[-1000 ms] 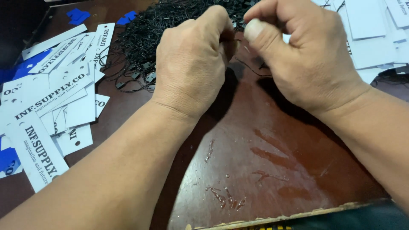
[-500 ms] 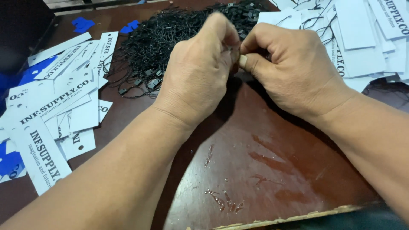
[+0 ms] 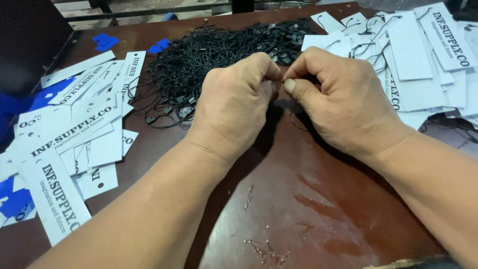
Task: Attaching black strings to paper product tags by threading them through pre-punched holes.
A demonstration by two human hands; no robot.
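Pinched item between left hand (image 3: pixel 234 107) and right hand (image 3: pixel 343 99) hidden, perhaps a black cord (image 3: pixel 294 122).

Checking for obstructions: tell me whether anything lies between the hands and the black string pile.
Nothing visible does. Left hand and right hand meet fingertip to fingertip right at the near edge of the black string pile, pinching a thin black string.

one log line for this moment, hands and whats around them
left hand: pinching thin black cord | right hand: pinching same cord | behind: black cord pile | sides: white tags | surface: brown table
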